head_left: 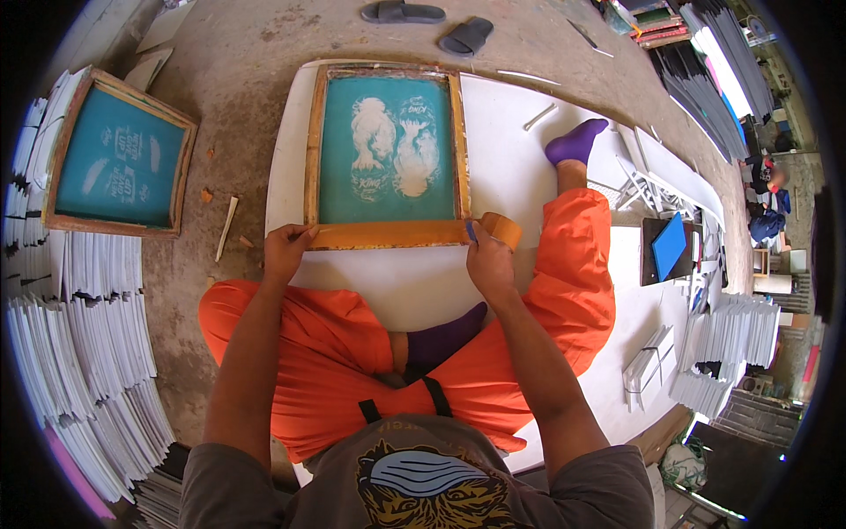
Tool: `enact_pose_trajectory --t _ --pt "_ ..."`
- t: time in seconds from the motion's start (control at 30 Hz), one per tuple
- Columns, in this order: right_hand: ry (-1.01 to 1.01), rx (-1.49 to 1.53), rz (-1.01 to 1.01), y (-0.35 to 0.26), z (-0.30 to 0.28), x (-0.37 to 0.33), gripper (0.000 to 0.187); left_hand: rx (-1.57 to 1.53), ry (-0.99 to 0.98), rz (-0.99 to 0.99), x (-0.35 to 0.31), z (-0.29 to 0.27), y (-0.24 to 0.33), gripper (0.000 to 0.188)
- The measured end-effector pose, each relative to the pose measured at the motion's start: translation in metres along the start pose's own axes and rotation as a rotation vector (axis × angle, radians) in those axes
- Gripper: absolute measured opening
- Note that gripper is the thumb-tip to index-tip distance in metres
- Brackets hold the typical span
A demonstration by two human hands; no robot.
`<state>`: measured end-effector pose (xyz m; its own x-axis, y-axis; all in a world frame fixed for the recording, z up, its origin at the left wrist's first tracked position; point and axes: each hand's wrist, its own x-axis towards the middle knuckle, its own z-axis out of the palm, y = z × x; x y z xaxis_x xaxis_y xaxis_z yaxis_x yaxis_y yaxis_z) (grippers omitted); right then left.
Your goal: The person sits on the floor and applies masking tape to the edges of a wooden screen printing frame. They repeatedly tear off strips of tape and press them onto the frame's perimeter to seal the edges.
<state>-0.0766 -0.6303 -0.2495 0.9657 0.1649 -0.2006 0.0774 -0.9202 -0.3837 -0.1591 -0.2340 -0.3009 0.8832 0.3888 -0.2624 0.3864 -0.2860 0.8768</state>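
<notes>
In front of me a wood-framed printing screen (388, 145) with teal mesh and white designs lies flat on a white sheet (520, 97). A strip of brown tape (388, 234) runs along its near edge. My left hand (286, 253) pinches the strip's left end at the frame's near left corner. At the near right corner, my right hand (490, 263) is closed around a small blue object (471, 232), only partly visible, perhaps a cutter. The tape roll (500, 231) sits against that hand's fingers, at the strip's right end.
Another teal screen (115, 154) leans on stacked white sheets (97, 326) at left. Slippers (465, 37) lie beyond the white sheet. On the right are a blue piece (668, 247), a tied bundle (649, 368) and paper scraps (643, 189). A person (768, 198) is far right.
</notes>
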Motion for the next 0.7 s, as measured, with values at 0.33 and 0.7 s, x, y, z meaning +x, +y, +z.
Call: enact_pose_trajectory --t 0.33,0.7 --pt "0.002 -0.013 0.027 0.0 0.003 0.002 0.039 -0.019 -0.004 0.006 0.002 0.001 -0.004 0.033" --pt "-0.043 -0.118 0.046 -0.009 -0.002 -0.007 0.044 0.007 0.011 0.006 0.002 0.003 -0.001 0.032"
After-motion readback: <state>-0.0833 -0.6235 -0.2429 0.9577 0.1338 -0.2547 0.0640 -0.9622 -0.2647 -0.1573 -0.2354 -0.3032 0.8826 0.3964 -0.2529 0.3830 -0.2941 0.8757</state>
